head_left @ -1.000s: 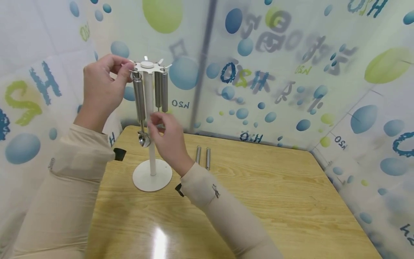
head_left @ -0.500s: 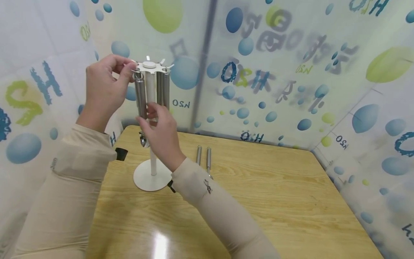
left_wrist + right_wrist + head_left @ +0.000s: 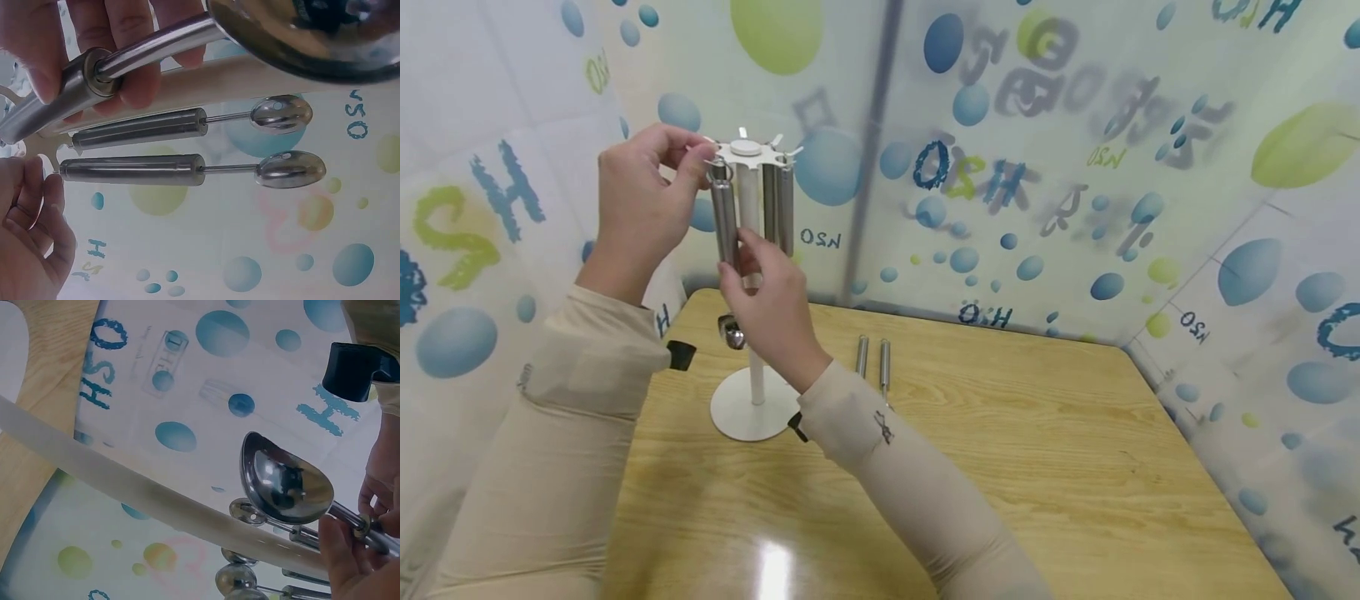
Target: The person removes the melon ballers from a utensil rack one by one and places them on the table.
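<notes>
A white utensil stand has hooks around its top and stands on the left of the table. My left hand pinches the edge of its top; the exact spot is behind the fingertips. An ice cream scoop with a steel handle hangs down near that hand. My right hand pinches the lower part of its handle between thumb and fingers. In the right wrist view the scoop's shiny bowl lies in front of the post. Several smaller oval scoops hang from other hooks.
Two steel-handled utensils lie on the wooden table right of the stand, their lower ends partly hidden by my right sleeve. Printed curtains rise behind and beside the table.
My right hand has gone left from beside the post to the scoop's handle and now grips it. The left hand stays at the stand's top, shifting only slightly.
</notes>
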{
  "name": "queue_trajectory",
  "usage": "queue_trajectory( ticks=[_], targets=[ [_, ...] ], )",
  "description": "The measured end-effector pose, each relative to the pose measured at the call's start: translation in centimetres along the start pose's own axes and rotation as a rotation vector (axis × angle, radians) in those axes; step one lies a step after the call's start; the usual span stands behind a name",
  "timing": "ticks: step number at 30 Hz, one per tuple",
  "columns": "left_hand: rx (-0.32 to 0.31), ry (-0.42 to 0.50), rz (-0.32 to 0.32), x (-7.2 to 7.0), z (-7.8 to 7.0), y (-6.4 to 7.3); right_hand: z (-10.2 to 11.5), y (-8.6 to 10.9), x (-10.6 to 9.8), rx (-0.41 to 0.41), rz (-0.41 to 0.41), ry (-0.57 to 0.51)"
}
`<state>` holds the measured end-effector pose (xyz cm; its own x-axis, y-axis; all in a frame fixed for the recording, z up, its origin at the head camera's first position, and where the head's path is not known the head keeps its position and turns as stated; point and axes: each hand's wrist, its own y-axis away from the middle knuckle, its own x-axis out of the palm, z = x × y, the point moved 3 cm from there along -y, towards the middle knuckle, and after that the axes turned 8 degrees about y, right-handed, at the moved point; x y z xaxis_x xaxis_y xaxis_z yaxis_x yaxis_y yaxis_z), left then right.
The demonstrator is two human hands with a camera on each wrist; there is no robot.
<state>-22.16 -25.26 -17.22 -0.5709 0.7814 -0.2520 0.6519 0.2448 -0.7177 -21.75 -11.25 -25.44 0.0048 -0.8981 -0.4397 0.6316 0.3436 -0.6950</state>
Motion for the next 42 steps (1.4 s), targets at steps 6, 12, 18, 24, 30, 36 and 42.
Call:
queue_trajectory(
  ticks=[6,12,18,24,30,36,42],
  targets=[
    [0.01,0.012,-0.01,-0.1,0.1,0.0,0.5,0.0,-0.3,-0.032,0.036,0.011],
    [0.012,0.015,-0.028,-0.2,0.2,0.0,1.2,0.0,-0.6,-0.076,0.072,0.032],
    [-0.025,0.063,0.0,-0.3,0.5,0.1,1.6,0.8,-0.5,-0.097,0.149,0.039],
    [0.002,0.058,-0.012,-0.3,0.3,0.1,1.5,1.2,-0.7,-0.062,0.164,0.022],
    [0.028,0.037,-0.021,-0.2,0.2,0.2,1.3,1.5,-1.2,-0.018,0.153,-0.022],
    [0.009,0.024,-0.019,-0.3,0.2,0.2,0.7,1.8,-1.6,0.019,0.134,-0.044],
    [-0.004,0.027,-0.015,-0.2,0.3,0.1,0.0,2.1,-2.1,0.081,0.131,-0.078]
  ],
)
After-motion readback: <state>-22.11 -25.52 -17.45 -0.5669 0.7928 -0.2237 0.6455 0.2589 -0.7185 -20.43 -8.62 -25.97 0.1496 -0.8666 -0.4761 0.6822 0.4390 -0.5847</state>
